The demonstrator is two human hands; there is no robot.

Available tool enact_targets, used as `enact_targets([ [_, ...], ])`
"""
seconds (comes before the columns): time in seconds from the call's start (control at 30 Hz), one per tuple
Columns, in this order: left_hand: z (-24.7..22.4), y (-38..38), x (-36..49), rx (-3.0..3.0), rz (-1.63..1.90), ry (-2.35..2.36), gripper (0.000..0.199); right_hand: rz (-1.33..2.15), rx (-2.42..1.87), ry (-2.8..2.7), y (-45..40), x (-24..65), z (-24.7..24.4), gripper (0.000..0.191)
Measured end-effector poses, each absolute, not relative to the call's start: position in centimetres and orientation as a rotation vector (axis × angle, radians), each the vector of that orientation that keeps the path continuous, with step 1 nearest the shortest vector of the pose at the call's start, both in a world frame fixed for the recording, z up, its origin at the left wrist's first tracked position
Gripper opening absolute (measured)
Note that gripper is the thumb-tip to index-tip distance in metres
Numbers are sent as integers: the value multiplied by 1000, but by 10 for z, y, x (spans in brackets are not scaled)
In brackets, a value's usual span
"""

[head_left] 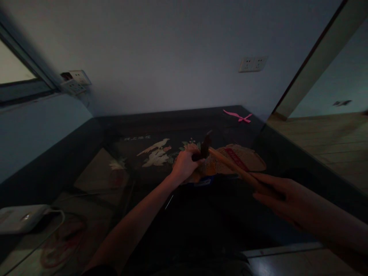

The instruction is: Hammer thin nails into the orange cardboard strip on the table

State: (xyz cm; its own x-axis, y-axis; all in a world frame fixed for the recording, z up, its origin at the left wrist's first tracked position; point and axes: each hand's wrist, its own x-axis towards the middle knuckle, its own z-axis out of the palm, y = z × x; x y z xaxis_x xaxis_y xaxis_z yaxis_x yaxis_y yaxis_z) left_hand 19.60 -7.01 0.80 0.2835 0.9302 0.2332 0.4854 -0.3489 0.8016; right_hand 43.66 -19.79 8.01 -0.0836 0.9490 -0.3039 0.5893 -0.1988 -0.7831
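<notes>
My right hand [281, 195] is wrapped round the light wooden handle of a hammer [235, 168]. The handle slants up and left to a dark metal head. At that head, my left hand [185, 165] is closed, with thumb and fingers against its dark lower end. Dim light hides exactly how the fingertips sit. Below and behind the hammer lies a flat tan speckled thing with a red band [244, 157], its kind unclear. A small blue item [204, 181] shows under its near edge, just below my left hand.
The dark glossy table [172, 119] has flower and bird decoration and stands against the wall. A pink strip tied in a knot [243, 118] lies at its back right. A white power adapter or box with a cable [24, 218] is at the left. Wall sockets [253, 64] are above.
</notes>
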Motion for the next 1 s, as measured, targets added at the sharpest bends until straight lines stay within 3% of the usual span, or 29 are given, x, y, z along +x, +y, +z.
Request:
enact_targets([
  [0.17,11,-72,197,1979,926,1294,7,1132,-1711,-1640,-201,436,86,56],
  [0.33,10,-71,195,1955,901,1321,18,1185,-1715,-1685,-200,435,79,49],
  [0.57,7,-70,195,2006,935,1290,9,1165,-1708,-1694,-204,439,79,64],
  [0.8,7,-70,197,1997,969,1237,17,1259,-1715,-1664,-210,444,63,69],
  [0.9,14,-70,196,1991,1090,1117,34,1236,-1710,-1559,-220,449,59,70],
  [1.0,32,-77,180,2076,1295,1076,33,1220,-1717,-1480,-229,452,56,71],
])
